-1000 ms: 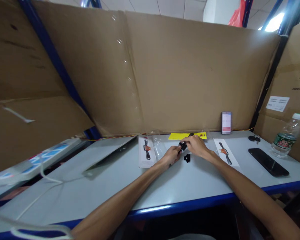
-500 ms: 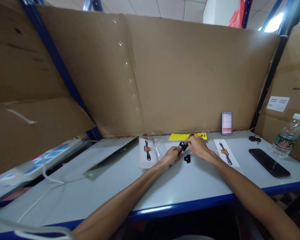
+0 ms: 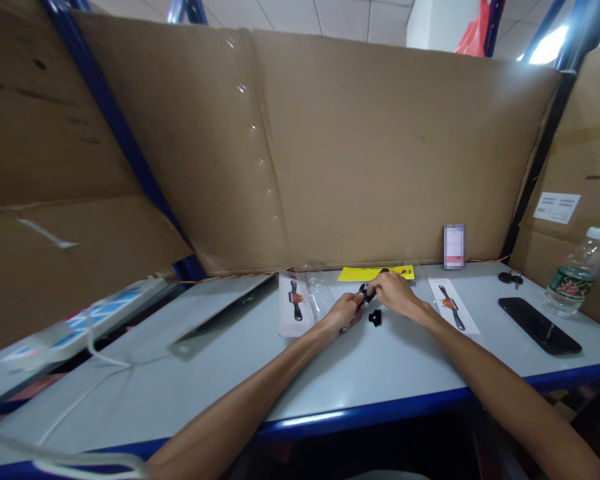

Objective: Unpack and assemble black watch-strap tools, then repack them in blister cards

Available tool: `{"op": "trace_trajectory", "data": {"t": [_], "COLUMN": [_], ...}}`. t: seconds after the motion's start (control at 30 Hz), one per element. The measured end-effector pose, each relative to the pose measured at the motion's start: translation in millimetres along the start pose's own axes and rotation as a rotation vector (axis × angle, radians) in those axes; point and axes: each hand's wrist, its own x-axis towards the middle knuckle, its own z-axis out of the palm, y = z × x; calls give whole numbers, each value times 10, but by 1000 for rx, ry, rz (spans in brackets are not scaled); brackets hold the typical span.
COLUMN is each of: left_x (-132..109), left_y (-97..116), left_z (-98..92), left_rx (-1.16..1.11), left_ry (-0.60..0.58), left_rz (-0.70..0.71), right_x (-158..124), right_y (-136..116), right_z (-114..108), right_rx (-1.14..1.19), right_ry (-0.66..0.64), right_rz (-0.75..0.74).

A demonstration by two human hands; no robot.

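Observation:
Both my hands meet over the far middle of the grey table (image 3: 330,380). My left hand (image 3: 344,311) is closed, gripping one end of a small black tool (image 3: 365,291). Fingers of my right hand (image 3: 394,291) pinch the same tool from the right. A separate small black knob (image 3: 375,317) lies on the table just below the hands. Behind them lies a yellow card (image 3: 375,273). A printed packaging card (image 3: 294,303) showing the tool sits to the left, and another card (image 3: 451,305) to the right. A clear plastic bag (image 3: 319,293) lies beside the left card.
A black phone (image 3: 539,325), keys (image 3: 509,277) and a water bottle (image 3: 575,273) are at the right. A cardboard wall (image 3: 380,147) backs the table. A power strip (image 3: 85,321) with white cable and a flat grey sheet (image 3: 220,313) are at the left.
Almost nothing differs: both hands stay on the small black tool, with only slight shifts of the fingers and of the view.

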Motion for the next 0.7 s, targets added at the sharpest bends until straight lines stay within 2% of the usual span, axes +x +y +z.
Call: {"op": "trace_trajectory", "data": {"t": [0.1, 0.2, 0.5, 0.7], "left_x": [-3, -11, 0, 1], "left_y": [9, 18, 4, 13], "left_z": [-6, -5, 10, 6], "left_rx": [-8, -11, -3, -6], "left_ry": [4, -2, -15, -13], "left_rz": [-3, -5, -6, -8], "right_x": [-8, -14, 9, -10], "right_y": [-2, -2, 16, -5], "right_z": [10, 14, -16, -26], "right_rx": [-49, -30, 79, -7], "right_ry": [41, 61, 41, -6], "right_rz": [50, 22, -67, -13]}}
